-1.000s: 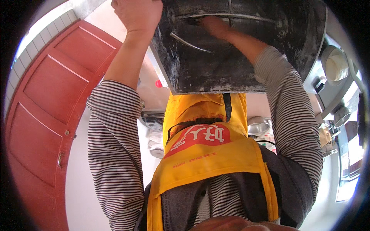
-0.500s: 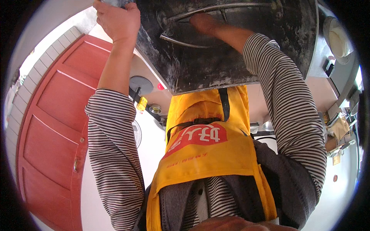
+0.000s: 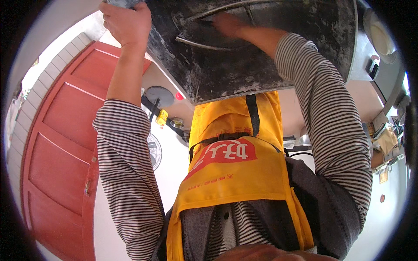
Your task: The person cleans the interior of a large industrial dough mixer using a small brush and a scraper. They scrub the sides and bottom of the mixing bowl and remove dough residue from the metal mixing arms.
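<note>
A dark metal trough (image 3: 261, 69) streaked with pale, flour-like residue fills the top middle. Inside it, a curved metal stirring bar (image 3: 204, 45) loops across. My right hand (image 3: 227, 25) reaches in among the arms of this bar, close to the trough's inner wall. It is blurred, so its fingers and anything in them cannot be made out. At the trough's upper left corner, my left hand (image 3: 127, 25) is closed around a pale grey piece (image 3: 124, 3) that the picture's edge cuts off.
A yellow apron (image 3: 235, 182) hangs over my front, up against the trough's near edge. Left of me stands a red panelled door (image 3: 61, 148). A fan (image 3: 154, 150) and a round grey stool (image 3: 159, 96) are beyond my left arm. At the far right is a pale bowl (image 3: 381, 39).
The view has shifted slightly, so the trough and my left hand sit a little farther left. My right hand has moved slightly inside the trough; my left keeps its hold.
</note>
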Motion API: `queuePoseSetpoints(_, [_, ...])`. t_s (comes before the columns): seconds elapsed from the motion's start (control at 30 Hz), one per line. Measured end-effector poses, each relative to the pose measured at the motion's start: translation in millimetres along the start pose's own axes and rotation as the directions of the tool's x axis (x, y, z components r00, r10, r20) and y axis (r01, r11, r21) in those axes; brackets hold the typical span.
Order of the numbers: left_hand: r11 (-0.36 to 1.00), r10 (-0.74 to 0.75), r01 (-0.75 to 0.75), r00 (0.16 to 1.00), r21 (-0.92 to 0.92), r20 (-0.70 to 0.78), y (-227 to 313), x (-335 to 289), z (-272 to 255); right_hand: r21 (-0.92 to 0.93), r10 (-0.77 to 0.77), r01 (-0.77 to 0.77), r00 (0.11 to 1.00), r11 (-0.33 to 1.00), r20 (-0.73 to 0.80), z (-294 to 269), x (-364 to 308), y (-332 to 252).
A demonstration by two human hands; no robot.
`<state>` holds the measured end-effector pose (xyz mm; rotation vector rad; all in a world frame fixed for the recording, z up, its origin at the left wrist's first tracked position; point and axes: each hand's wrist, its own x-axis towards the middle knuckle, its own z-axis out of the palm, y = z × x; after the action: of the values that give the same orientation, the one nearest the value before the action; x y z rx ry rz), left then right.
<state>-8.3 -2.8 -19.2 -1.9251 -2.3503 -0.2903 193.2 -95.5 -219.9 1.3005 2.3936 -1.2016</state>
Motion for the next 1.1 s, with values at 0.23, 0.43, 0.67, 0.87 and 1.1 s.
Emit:
queuePoseSetpoints(0.23, [0.999,-0.025,0.025,1.0,0.036,-0.008,-13,-4,4,0.058,-0.005,0.005,1.0,0.998,0.009,-1,17,-12])
queuePoseSetpoints(0.43, [0.993,-0.11,0.113,0.988,-0.021,0.108,-4,5,-2,-0.041,-0.024,0.022,0.999,0.999,-0.036,4,14,-30])
queuePoseSetpoints(0.67, [0.991,-0.131,0.13,0.989,0.006,0.074,15,-1,-10,-0.051,-0.016,0.012,0.997,0.999,-0.074,0,5,-29])
queuePoseSetpoints(0.87, [0.991,-0.077,0.081,0.996,-0.103,0.045,0,5,-3,0.136,0.018,-0.033,0.994,0.99,0.109,-27,2,-45])
queuePoseSetpoints(1.1, [0.986,-0.062,0.069,0.997,-0.152,0.051,10,9,-3,0.068,-0.051,0.045,0.994,0.997,0.095,10,19,-37])
